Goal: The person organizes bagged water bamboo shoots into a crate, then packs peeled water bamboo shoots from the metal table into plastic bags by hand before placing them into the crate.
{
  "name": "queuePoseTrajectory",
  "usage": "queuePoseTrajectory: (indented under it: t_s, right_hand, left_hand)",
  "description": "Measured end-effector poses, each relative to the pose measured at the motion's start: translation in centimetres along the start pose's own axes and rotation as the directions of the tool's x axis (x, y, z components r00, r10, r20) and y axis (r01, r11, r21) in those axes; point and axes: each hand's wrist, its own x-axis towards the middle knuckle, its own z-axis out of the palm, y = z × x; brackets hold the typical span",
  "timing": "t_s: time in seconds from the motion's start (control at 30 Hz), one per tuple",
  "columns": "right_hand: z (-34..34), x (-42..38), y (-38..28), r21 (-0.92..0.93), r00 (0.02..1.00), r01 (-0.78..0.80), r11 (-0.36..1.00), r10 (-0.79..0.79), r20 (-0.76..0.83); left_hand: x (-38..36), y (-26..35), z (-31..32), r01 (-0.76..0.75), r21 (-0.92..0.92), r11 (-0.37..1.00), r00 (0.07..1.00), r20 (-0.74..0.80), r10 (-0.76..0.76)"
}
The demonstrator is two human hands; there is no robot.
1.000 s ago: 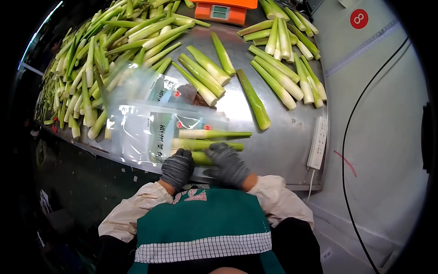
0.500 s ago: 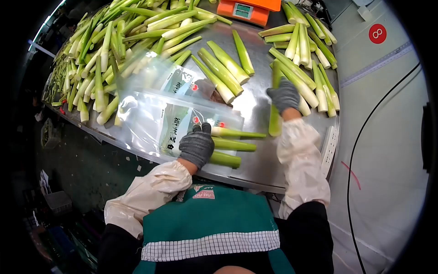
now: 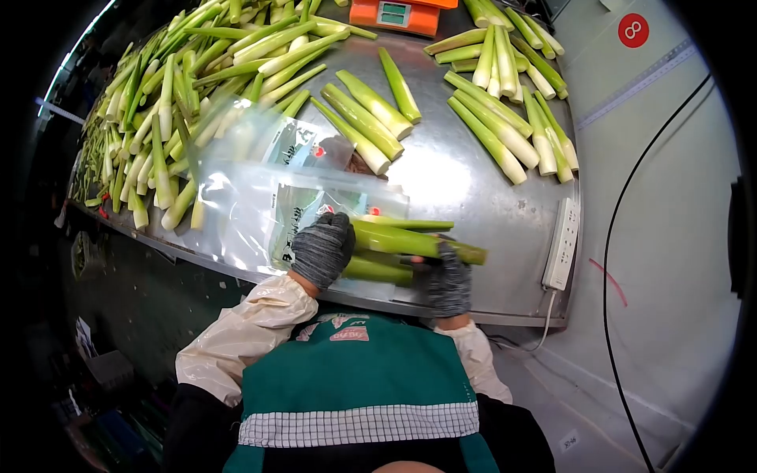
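In the head view, my gloved left hand (image 3: 323, 251) is closed at the mouth of a clear printed plastic bag (image 3: 236, 209) lying on the metal table. Several green water bamboo shoots stick out of that mouth to the right, among them a lower one (image 3: 378, 270). My gloved right hand (image 3: 448, 281), a little blurred, grips another water bamboo shoot (image 3: 414, 240) near its green tip. This shoot lies across the others, its other end beside my left hand. Behind, a second printed bag (image 3: 296, 146) partly covers the pile.
A large pile of water bamboo shoots (image 3: 162, 134) covers the table's left. Three loose shoots (image 3: 363, 122) lie mid-table, with a single shoot (image 3: 398, 85) beside them. An orange scale (image 3: 394, 16) stands at the back. More shoots (image 3: 497, 126) and a power strip (image 3: 561, 244) are at right.
My right hand has brought a water bamboo shoot from the right-hand group down and left to the bag mouth, turning it from upright to crosswise. My left hand stays at the bag.
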Motion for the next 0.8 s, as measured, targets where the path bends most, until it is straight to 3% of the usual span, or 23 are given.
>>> queuePoseTrajectory:
  t_s: [0.07,0.1,0.17,0.23,0.27,0.3,0.4,0.43,0.47,0.5,0.53,0.57,0.63,0.67,0.7,0.73,0.8]
  right_hand:
    - [1.4,-0.2,2.1,0.391,0.969,-0.244,0.887,0.235,0.072]
    - [2.1,-0.3,3.2,0.390,0.970,-0.244,0.888,0.232,0.078]
    - [3.5,-0.7,5.1,0.531,0.904,-0.426,0.732,0.365,0.222]
    - [4.8,-0.3,6.6,0.584,0.871,-0.476,0.657,0.441,0.214]
    - [5.3,0.1,7.3,0.637,0.832,-0.514,0.574,0.514,0.209]
    - [5.2,0.9,8.5,0.667,0.857,-0.472,0.576,0.479,0.192]
    - [4.5,1.0,6.4,0.619,0.831,-0.548,0.563,0.454,0.322]
    - [3.8,0.5,5.3,0.477,0.809,-0.587,0.654,0.460,0.364]
    - [3.3,-0.4,2.9,0.474,0.807,-0.590,0.654,0.464,0.366]
    - [2.9,-1.3,-0.3,0.145,0.796,-0.580,0.802,0.520,0.309]
    - [2.1,-1.4,-2.4,-0.212,0.798,-0.514,0.831,0.554,0.237]
    - [0.4,-0.3,-2.4,-0.398,0.916,-0.274,0.875,0.364,0.168]
    - [-0.7,1.5,-2.7,-0.680,0.990,0.136,0.720,-0.072,0.122]
    - [0.1,2.7,-3.5,-0.770,0.949,0.279,0.573,-0.286,0.131]
    - [1.4,3.9,-4.2,-0.797,0.892,0.437,0.417,-0.316,0.324]
    - [2.9,5.2,-4.6,-0.771,0.803,0.586,0.251,-0.308,0.510]
    - [5.8,7.5,-4.1,-0.617,0.617,0.786,0.043,-0.117,0.778]
  left_hand:
    - [0.2,0.5,-0.4,-0.007,0.086,0.996,0.993,0.114,-0.002]
    - [0.2,0.1,0.0,-0.048,0.115,0.992,0.989,0.143,0.031]
    - [0.0,0.8,0.4,-0.103,0.157,0.982,0.986,0.150,0.080]
    - [-0.8,0.7,1.9,-0.223,0.250,0.942,0.971,0.139,0.193]
    - [-0.9,1.0,1.7,-0.221,0.251,0.942,0.972,0.138,0.191]
    - [-0.9,1.3,1.4,-0.195,0.229,0.954,0.975,0.152,0.163]
    - [-1.7,1.8,0.7,-0.097,0.216,0.972,0.989,0.134,0.069]
    - [-2.6,2.2,-0.1,0.035,0.153,0.988,0.985,0.161,-0.059]
    - [-3.6,2.3,-0.6,0.166,0.093,0.982,0.963,0.199,-0.182]
    - [-5.2,1.2,-0.6,0.122,0.058,0.991,0.960,0.245,-0.133]
    - [-5.6,1.3,-0.8,0.240,0.068,0.968,0.888,0.387,-0.247]
    - [-6.1,0.3,-0.2,0.311,-0.001,0.950,0.852,0.444,-0.278]
    - [-6.7,-0.4,0.2,0.391,-0.067,0.918,0.805,0.509,-0.306]
    - [-6.4,-0.3,0.0,0.740,-0.312,0.596,0.640,0.600,-0.481]
    - [-6.2,0.0,-0.2,0.889,-0.447,0.099,0.426,0.730,-0.535]
    - [-6.1,0.7,-0.5,0.889,-0.449,0.092,0.424,0.728,-0.538]
    - [-5.9,2.0,-0.8,0.887,-0.459,0.059,0.424,0.755,-0.500]
